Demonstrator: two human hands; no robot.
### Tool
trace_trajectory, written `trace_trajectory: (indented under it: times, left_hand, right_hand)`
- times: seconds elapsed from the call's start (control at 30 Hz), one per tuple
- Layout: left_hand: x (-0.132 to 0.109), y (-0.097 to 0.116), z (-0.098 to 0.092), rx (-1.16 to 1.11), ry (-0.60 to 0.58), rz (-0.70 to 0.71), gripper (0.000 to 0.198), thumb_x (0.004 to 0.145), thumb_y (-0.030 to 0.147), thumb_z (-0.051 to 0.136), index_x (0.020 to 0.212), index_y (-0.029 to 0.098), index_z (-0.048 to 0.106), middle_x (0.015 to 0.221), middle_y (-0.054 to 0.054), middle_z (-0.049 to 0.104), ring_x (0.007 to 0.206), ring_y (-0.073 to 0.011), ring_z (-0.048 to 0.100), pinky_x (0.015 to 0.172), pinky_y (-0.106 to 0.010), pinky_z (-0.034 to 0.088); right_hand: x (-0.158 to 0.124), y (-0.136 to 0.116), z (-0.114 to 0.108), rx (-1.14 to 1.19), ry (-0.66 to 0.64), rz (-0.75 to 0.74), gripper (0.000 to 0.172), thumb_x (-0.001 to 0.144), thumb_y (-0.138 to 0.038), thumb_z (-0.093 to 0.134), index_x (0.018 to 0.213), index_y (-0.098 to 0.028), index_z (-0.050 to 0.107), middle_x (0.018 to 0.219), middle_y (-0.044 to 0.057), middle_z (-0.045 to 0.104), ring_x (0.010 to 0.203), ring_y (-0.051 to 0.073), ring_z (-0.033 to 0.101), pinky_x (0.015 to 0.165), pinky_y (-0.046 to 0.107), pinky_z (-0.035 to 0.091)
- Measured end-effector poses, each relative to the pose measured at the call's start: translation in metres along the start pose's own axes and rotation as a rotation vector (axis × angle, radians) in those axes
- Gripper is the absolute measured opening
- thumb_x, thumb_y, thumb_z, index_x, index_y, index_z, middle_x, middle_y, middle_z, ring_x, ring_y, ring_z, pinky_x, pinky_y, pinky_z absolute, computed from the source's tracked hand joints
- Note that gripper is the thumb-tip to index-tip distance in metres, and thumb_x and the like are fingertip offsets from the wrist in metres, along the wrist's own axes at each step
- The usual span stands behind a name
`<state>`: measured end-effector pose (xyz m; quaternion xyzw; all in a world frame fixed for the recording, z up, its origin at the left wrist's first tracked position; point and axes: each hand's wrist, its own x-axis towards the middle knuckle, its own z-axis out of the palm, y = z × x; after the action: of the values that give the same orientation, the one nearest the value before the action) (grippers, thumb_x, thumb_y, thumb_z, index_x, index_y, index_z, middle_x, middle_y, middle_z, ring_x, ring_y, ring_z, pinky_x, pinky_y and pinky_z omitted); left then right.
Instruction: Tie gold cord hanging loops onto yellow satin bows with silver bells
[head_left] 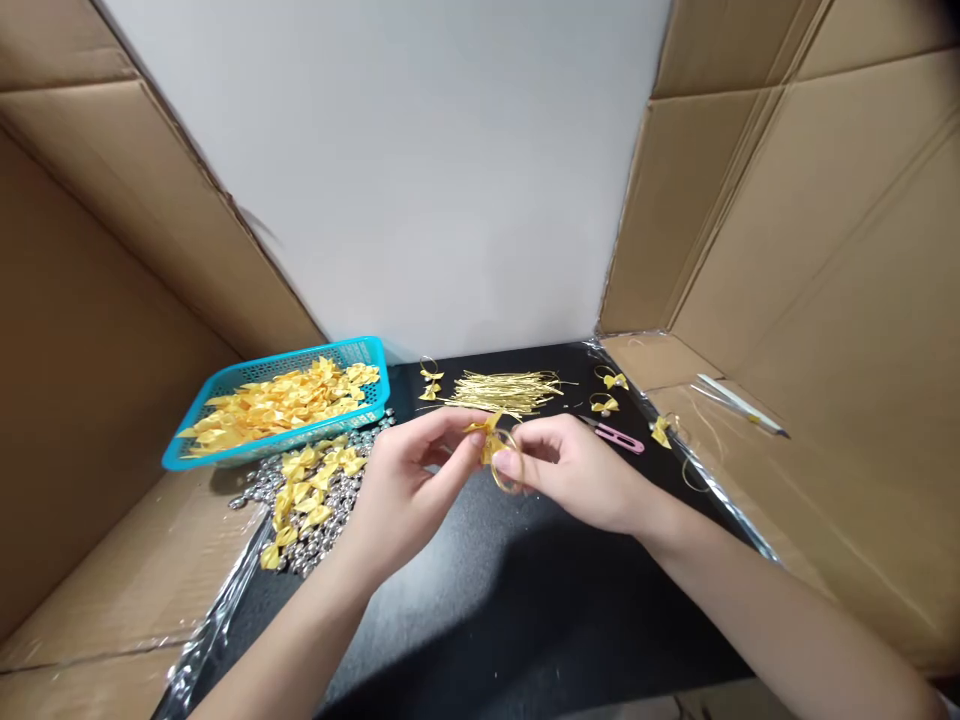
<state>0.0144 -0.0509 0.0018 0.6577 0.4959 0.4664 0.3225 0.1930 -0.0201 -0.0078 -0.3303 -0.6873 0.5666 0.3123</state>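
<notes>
Item: yellow bow [489,432], held just above black surface [495,610], centre; L hand [405,485] & R hand [581,475] both pinching it. Adj: teal basket [274,445] of bows far left, gold wire pile [510,390] behind

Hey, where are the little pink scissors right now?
In the head view, the pink scissors lie on the black table top, right of centre, just beyond the right hand, between the gold wire bundle and a yellow bow.
</notes>
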Motion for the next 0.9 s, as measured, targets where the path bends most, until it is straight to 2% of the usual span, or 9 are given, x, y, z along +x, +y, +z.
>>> trace_trajectory:
  times: [0.1,0.23,0.33,0.43,0.53,0.63,0.73,0.83,0.9]
  left_hand:
    - [-0.010,-0.005,0.006,-0.180,-0.058,-0.103,0.015,0.083,0.032,0.069,0.090,0.019,0.073,0.065,0.000,0.067,0.055,-0.0109,0.059,0.055,-0.021,0.051]
    - [-0.022,-0.021,0.017,-0.572,-0.161,-0.303,0.021,0.078,0.037,0.075,0.080,0.018,0.068,0.063,0.001,0.064,0.051,-0.0084,0.053,0.048,-0.018,0.047]
    - [-0.032,-0.033,0.025,-0.773,-0.221,-0.463,0.023,0.072,0.035,0.080,0.076,0.017,0.066,0.062,0.002,0.059,0.049,-0.0070,0.051,0.045,-0.016,0.045]
    - [-0.039,-0.043,0.028,-0.823,-0.243,-0.532,0.021,0.072,0.033,0.078,0.080,0.017,0.068,0.067,0.000,0.061,0.052,-0.0083,0.054,0.047,-0.018,0.047]
    - [-0.042,-0.050,0.027,-0.750,-0.262,-0.491,0.023,0.070,0.032,0.076,0.086,0.017,0.069,0.072,-0.001,0.064,0.057,-0.0115,0.057,0.051,-0.021,0.050]
    - [-0.042,-0.054,0.024,-0.605,-0.278,-0.447,0.023,0.070,0.029,0.078,0.086,0.017,0.069,0.068,0.000,0.064,0.056,-0.0106,0.055,0.053,-0.021,0.048]
    - [-0.039,-0.055,0.019,-0.562,-0.252,-0.472,0.022,0.072,0.031,0.077,0.086,0.017,0.069,0.069,0.000,0.064,0.055,-0.0098,0.054,0.053,-0.021,0.046]
    - [-0.035,-0.053,0.015,-0.558,-0.258,-0.490,0.020,0.072,0.031,0.078,0.084,0.018,0.069,0.070,0.001,0.063,0.056,-0.0090,0.053,0.052,-0.020,0.044]
    - [-0.033,-0.051,0.012,-0.532,-0.281,-0.480,0.019,0.072,0.031,0.078,0.083,0.018,0.069,0.069,0.000,0.064,0.056,-0.0085,0.052,0.052,-0.018,0.041]
  right_hand:
    - [-0.011,0.008,0.004,0.142,-0.025,0.007,0.034,0.079,-0.046,0.070,0.065,-0.016,0.062,0.063,-0.001,0.056,0.061,0.011,0.050,0.061,0.026,0.040]
    - [-0.025,0.020,0.014,0.253,-0.017,0.043,0.039,0.076,-0.051,0.070,0.062,-0.016,0.061,0.060,-0.001,0.057,0.057,0.010,0.048,0.059,0.025,0.040]
    - [-0.035,0.031,0.027,0.235,0.058,0.058,0.036,0.076,-0.046,0.070,0.059,-0.016,0.059,0.057,-0.002,0.055,0.055,0.010,0.047,0.057,0.025,0.039]
    - [-0.042,0.039,0.038,0.121,0.167,0.038,0.029,0.079,-0.033,0.066,0.056,-0.017,0.058,0.057,-0.001,0.058,0.057,0.011,0.049,0.059,0.025,0.040]
    - [-0.046,0.045,0.045,0.030,0.240,0.025,0.026,0.081,-0.027,0.061,0.057,-0.018,0.061,0.061,0.000,0.063,0.059,0.013,0.052,0.062,0.026,0.041]
    - [-0.049,0.053,0.054,0.030,0.289,0.070,0.025,0.079,-0.028,0.064,0.057,-0.017,0.062,0.059,-0.001,0.060,0.059,0.012,0.049,0.059,0.026,0.038]
    - [-0.055,0.063,0.068,0.265,0.230,0.229,0.022,0.075,-0.036,0.071,0.068,-0.016,0.066,0.058,-0.001,0.058,0.054,0.011,0.047,0.055,0.025,0.036]
    - [-0.060,0.069,0.087,0.785,0.107,0.394,0.047,0.078,-0.058,0.063,0.093,-0.014,0.069,0.063,0.001,0.063,0.049,0.010,0.048,0.054,0.025,0.037]
    - [-0.059,0.069,0.097,1.187,0.079,0.485,0.052,0.082,-0.062,0.056,0.101,-0.015,0.068,0.070,0.002,0.064,0.051,0.009,0.049,0.056,0.024,0.039]
